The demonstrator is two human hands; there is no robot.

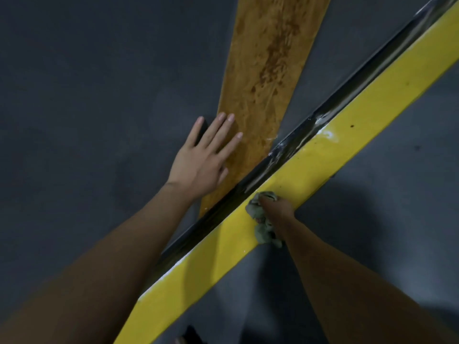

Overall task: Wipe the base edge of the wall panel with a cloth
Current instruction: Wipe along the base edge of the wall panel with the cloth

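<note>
A dark grey wall panel [87, 95] carries a stained brown-yellow vertical stripe [268, 70]. Its base edge is a glossy black strip [330, 105] running diagonally, wet and streaked in the middle. A yellow painted band [360, 95] on the floor runs along it. My left hand [203, 160] presses flat on the wall, fingers straight, partly over the brown stripe. My right hand [275, 207] grips a crumpled grey-green cloth [263, 224] and holds it on the yellow band, right beside the black base strip.
Grey concrete floor [385, 207] lies to the right of the yellow band, with my shadow on it. A small dark object [191, 336] shows at the bottom edge.
</note>
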